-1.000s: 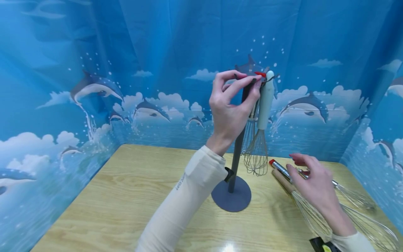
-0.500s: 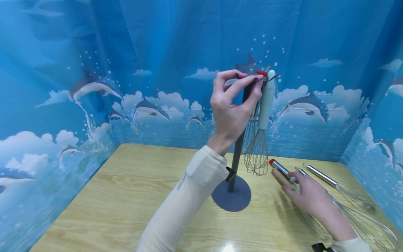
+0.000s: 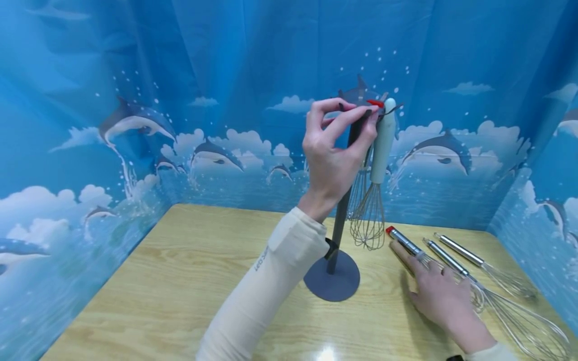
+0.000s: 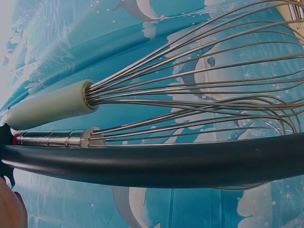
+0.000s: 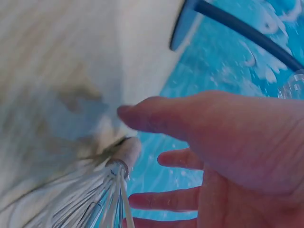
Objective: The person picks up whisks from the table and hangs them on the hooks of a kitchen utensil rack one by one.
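Note:
At the top of a dark upright stand (image 3: pixel 340 230), my left hand (image 3: pixel 331 150) pinches a dark hook with thumb and forefinger. From the stand hang a whisk with a pale green handle (image 3: pixel 383 150) and, behind it, a metal-handled whisk with a red end (image 4: pixel 52 138). My right hand (image 3: pixel 440 296) reaches low over the table, fingers extended above a wooden-handled whisk (image 5: pixel 126 154). In the right wrist view its thumb and fingers stand apart around no handle. Whether the fingertips touch the whisk is hard to tell. The hand hides part of its wires.
On the table's right side lie a steel whisk with a red-ended handle (image 3: pixel 405 241), a large steel whisk (image 3: pixel 447 256) and a smaller steel whisk (image 3: pixel 461 249). The stand's round base (image 3: pixel 332 281) rests on the wooden table (image 3: pixel 180 286). A blue dolphin-print curtain (image 3: pixel 253 90) surrounds it.
My right hand has come down and toward the wooden-handled whisk, uncovering the two steel handles on the right. The left hand stays at the stand's top.

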Tool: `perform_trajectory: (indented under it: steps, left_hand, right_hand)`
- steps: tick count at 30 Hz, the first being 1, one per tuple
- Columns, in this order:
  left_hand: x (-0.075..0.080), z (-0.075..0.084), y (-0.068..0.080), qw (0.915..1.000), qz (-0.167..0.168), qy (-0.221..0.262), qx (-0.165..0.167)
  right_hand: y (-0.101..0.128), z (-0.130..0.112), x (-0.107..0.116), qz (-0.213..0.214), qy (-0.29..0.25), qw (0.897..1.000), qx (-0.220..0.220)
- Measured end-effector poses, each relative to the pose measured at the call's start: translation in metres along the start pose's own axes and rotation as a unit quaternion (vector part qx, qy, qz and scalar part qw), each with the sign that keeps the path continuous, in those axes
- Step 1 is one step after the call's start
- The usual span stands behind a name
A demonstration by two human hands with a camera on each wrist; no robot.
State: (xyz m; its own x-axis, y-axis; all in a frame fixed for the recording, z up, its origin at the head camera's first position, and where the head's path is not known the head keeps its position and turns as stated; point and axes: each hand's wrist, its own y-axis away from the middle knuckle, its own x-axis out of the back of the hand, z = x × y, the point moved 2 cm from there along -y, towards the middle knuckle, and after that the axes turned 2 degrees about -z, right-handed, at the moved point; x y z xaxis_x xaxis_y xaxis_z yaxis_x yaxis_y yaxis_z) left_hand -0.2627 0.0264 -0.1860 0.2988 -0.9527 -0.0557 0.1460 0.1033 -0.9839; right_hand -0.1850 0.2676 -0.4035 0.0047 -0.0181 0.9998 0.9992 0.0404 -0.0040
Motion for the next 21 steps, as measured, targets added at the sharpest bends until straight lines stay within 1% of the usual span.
perform_trajectory:
  steps: [5,9,11,14,18,21]
  left_hand:
    - [0.001,0.0,0.0,1.0,0.001,-0.003,-0.003]
    - [0.001,0.0,-0.001,1.0,0.001,-0.002,-0.004]
    - [0.001,0.0,0.0,1.0,0.001,-0.003,-0.003]
    - [0.001,0.001,0.0,1.0,0.0,-0.003,-0.001]
    - [0.001,0.001,0.0,1.0,-0.003,-0.002,0.005]
    - [0.001,0.001,0.0,1.0,-0.006,-0.001,0.007]
  right_hand:
    - [0.006,-0.008,-0.009,0.005,0.051,0.999,0.012]
    - [0.01,-0.012,-0.015,0.026,0.107,0.993,0.03]
    - [0.012,-0.014,-0.017,0.041,0.125,0.991,0.039]
    - [0.013,-0.015,-0.02,0.054,0.137,0.988,0.05]
    - [0.012,-0.013,-0.022,0.058,0.136,0.987,0.055]
    - [0.01,-0.012,-0.023,0.071,0.133,0.987,0.054]
